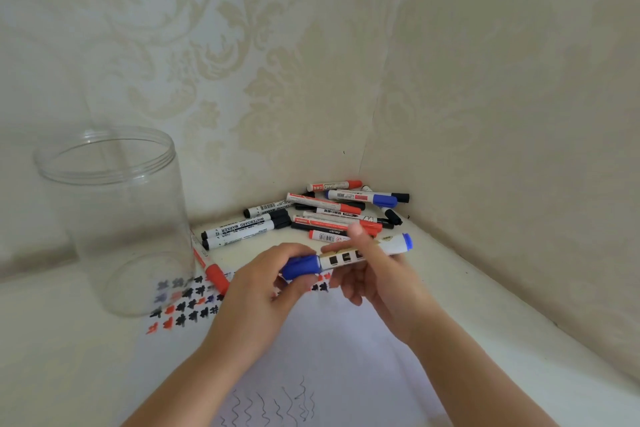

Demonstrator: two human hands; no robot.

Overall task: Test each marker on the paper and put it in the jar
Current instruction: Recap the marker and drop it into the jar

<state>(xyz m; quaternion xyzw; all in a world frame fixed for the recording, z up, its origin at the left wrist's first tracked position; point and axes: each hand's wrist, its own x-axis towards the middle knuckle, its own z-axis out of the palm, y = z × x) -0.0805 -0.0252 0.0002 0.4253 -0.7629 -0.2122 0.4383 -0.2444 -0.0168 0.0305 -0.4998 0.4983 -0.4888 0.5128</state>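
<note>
At six o'clock, nearest the camera, a white sheet of paper (332, 340) lies on a pale tabletop (485, 305), its near edge marked with rows of dark wavy test lines (273, 406). Two bare forearms reach in from the bottom of the view and meet above the sheet. The left hand (266, 288) is curled around the blue cap (300, 266) of a blue whiteboard marker (346, 255), fingers closed on it, while the right hand (377, 274) pinches the white barrel between thumb and fingers; the marker lies almost level between the two hands, its blue tail pointing toward three o'clock, cap seated on the barrel. Under the hands, toward nine o'clock, the paper carries a printed grid of small red, black and blue figures (187, 302). A red-capped marker (209, 263) rests beside that grid, slanting from the jar's side down to the paper. At nine o'clock stands a clear plastic jar (114, 218), upright, lidless, its base overlapping the corner of the sheet, with no markers visible inside. Farther back, at twelve o'clock, a loose pile of markers (322, 215) with black, red and blue caps lies heaped in the corner where two wallpapered walls (277, 45) meet.
</note>
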